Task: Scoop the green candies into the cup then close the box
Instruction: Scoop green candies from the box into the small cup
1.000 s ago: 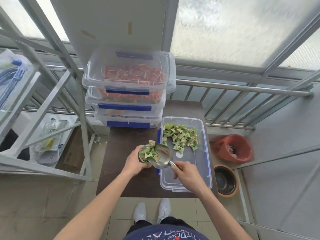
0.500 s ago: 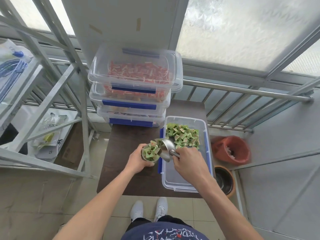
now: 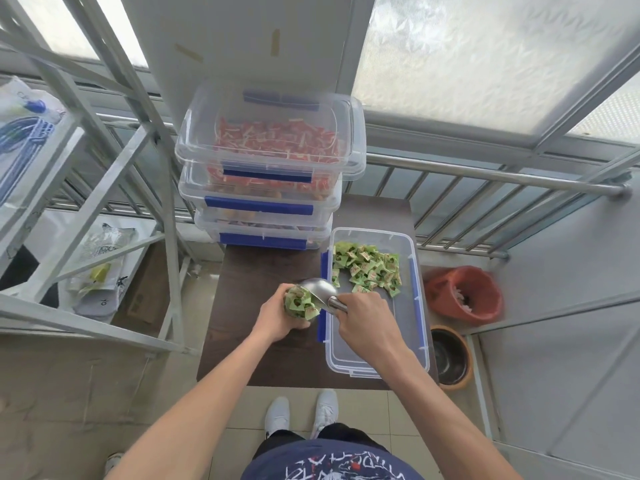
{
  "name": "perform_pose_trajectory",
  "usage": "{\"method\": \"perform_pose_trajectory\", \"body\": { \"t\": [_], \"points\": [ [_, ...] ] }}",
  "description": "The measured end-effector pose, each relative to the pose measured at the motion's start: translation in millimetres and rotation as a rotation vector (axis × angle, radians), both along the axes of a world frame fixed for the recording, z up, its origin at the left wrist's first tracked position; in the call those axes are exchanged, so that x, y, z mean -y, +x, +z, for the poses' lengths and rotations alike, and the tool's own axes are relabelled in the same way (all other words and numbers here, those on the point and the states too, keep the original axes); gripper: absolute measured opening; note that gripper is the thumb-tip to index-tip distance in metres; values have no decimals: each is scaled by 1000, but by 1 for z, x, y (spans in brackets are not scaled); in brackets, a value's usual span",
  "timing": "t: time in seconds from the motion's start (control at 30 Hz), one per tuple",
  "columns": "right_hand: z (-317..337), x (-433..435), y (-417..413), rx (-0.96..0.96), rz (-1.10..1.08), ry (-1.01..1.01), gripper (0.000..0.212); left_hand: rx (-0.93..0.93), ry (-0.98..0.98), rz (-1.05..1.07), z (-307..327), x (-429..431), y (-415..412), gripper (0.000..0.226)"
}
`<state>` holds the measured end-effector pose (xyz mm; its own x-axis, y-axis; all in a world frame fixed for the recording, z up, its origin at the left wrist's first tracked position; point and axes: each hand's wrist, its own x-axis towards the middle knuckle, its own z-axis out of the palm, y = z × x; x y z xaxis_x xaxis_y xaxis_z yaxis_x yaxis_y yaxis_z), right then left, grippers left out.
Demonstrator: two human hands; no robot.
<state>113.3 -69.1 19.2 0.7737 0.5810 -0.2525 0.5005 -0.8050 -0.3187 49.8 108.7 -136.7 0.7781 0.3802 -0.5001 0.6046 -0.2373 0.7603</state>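
Note:
A clear open box [image 3: 417, 306] with blue clips lies on the right of a dark wooden table [image 3: 256, 271]; green wrapped candies [image 3: 367, 268] are heaped at its far end. My left hand [image 3: 277, 318] is wrapped around a small cup [image 3: 300, 304] heaped with green candies, just left of the box. A metal scoop [image 3: 320, 289] is held by its handle in my right hand [image 3: 367, 320], tipped bowl-down over the cup's rim. No lid for the open box is visible.
Three closed clear boxes [image 3: 273, 178] with red and other candies are stacked at the table's far left. A metal rack [image 3: 104, 188] stands to the left. Two pots [image 3: 464, 296] sit on the floor to the right, below a railing [image 3: 485, 174].
My right hand has turned the scoop from level over the cup to tipped upside down, and the candies it held now lie in the cup. My left hand has kept its grip.

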Motion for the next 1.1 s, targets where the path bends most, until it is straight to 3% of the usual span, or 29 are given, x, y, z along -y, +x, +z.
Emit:
{"method": "perform_pose_trajectory", "body": {
  "t": [0.17, 0.4, 0.87, 1.1],
  "points": [
    [23, 13, 4, 13, -66, 165, 20, -6, 27, -37, 3, 0, 1, 82],
    [7, 24, -8, -104, -47, 62, 28, -1, 28, -23, 2, 0, 0, 83],
    [-8, 18, -6, -77, -151, 187, 27, 10, 17, -24, 0, -1, -1, 81],
    [-16, 15, -14, -125, -149, 128, 29, -10, 5, -6, 0, 0, -1, 83]
  ]
}}
